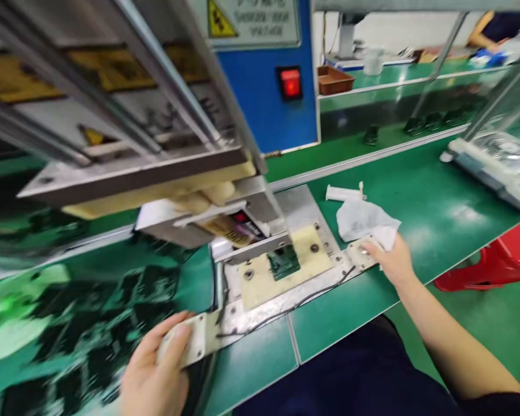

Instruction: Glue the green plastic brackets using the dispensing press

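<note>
My left hand (158, 364) is wrapped around a pale button box (199, 338) at the left end of the press base, thumb on top. My right hand (394, 263) grips the matching button box (357, 254) at the right end, a fingertip on its button. Its other fingers are mostly hidden. A crumpled white sheet (364, 222) lies against this hand; whether it is held, I cannot tell. Between my hands, a dark green part (283, 262) sits on the cream fixture plate (253, 287). The press head (156, 173) is raised above it.
Many dark parts (143, 289) and a light green piece (17, 312) lie on the left. Behind the sheet is a white tube (343, 193). A blue control box (264, 92) has a lit red switch (290, 82). A scale (498, 162) and red stool (498, 260) stand right.
</note>
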`<state>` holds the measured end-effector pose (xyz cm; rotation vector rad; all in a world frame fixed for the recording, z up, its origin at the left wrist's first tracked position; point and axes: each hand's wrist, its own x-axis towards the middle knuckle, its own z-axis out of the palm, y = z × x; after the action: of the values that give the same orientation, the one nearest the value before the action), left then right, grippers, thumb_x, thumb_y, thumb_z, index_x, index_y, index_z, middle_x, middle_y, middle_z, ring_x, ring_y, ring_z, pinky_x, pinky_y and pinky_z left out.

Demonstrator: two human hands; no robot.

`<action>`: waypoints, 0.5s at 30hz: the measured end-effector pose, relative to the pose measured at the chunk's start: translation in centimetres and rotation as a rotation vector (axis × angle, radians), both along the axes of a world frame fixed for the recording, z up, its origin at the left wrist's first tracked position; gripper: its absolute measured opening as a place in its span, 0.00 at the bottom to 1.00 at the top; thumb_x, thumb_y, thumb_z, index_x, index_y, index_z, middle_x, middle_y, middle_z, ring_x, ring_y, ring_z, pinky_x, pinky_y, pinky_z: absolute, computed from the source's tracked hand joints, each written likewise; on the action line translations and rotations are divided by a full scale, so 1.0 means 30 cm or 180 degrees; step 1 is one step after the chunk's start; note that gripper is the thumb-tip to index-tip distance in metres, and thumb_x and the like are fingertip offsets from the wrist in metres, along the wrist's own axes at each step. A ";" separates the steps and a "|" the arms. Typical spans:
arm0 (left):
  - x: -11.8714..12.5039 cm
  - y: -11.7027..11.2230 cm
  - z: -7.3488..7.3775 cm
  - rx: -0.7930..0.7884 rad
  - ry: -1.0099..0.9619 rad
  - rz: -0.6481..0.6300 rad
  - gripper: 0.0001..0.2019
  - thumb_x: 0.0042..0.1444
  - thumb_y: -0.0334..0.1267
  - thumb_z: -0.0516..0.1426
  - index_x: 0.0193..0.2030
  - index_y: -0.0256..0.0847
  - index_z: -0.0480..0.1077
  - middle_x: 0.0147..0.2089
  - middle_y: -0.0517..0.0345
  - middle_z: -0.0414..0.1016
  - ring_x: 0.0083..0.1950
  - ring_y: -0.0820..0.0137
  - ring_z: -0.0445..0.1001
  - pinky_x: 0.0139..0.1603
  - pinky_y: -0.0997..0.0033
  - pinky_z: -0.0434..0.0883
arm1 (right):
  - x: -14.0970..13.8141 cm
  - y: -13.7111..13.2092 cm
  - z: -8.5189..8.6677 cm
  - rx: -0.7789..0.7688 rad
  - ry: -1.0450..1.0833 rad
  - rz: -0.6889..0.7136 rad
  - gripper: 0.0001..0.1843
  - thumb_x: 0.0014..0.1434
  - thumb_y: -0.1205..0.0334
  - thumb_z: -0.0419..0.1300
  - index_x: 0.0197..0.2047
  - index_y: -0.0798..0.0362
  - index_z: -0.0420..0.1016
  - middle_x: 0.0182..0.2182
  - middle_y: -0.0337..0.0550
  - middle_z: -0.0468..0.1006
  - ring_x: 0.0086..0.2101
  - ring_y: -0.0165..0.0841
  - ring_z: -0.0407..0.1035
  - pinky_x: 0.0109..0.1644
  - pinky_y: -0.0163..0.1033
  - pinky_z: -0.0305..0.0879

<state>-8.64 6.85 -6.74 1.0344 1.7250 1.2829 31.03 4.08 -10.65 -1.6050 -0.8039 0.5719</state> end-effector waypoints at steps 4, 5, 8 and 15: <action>-0.018 0.003 -0.021 -0.0150 -0.0422 0.0237 0.24 0.33 0.49 0.73 0.38 0.42 0.77 0.37 0.58 0.80 0.33 0.72 0.73 0.30 0.79 0.71 | 0.009 -0.013 0.013 -0.0034 -0.0176 -0.0161 0.30 0.40 0.41 0.76 0.40 0.52 0.78 0.37 0.46 0.81 0.39 0.44 0.75 0.44 0.49 0.73; -0.012 0.004 -0.021 -0.0138 -0.0450 0.0251 0.24 0.33 0.47 0.73 0.38 0.41 0.77 0.38 0.58 0.80 0.34 0.72 0.73 0.31 0.80 0.71 | 0.011 -0.015 0.017 -0.0045 -0.0217 -0.0211 0.31 0.39 0.41 0.76 0.40 0.53 0.78 0.37 0.46 0.81 0.39 0.44 0.75 0.43 0.48 0.73; 0.008 0.001 -0.015 -0.0105 -0.0505 0.0266 0.24 0.33 0.45 0.73 0.39 0.40 0.77 0.38 0.57 0.79 0.34 0.73 0.72 0.31 0.80 0.71 | 0.020 -0.017 0.018 -0.0019 -0.0322 -0.0262 0.31 0.39 0.42 0.77 0.40 0.54 0.78 0.37 0.46 0.81 0.39 0.43 0.74 0.42 0.47 0.73; 0.025 -0.004 -0.005 -0.0036 -0.0540 0.0261 0.22 0.35 0.40 0.72 0.39 0.39 0.76 0.39 0.55 0.79 0.35 0.71 0.73 0.32 0.78 0.71 | 0.039 -0.011 -0.008 0.0261 -0.0147 -0.0248 0.32 0.38 0.45 0.79 0.41 0.55 0.77 0.37 0.44 0.79 0.38 0.39 0.74 0.44 0.46 0.73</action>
<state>-7.90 6.74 -6.88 0.8305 1.6575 1.3698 32.21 3.73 -10.89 -1.5717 -0.7856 0.4421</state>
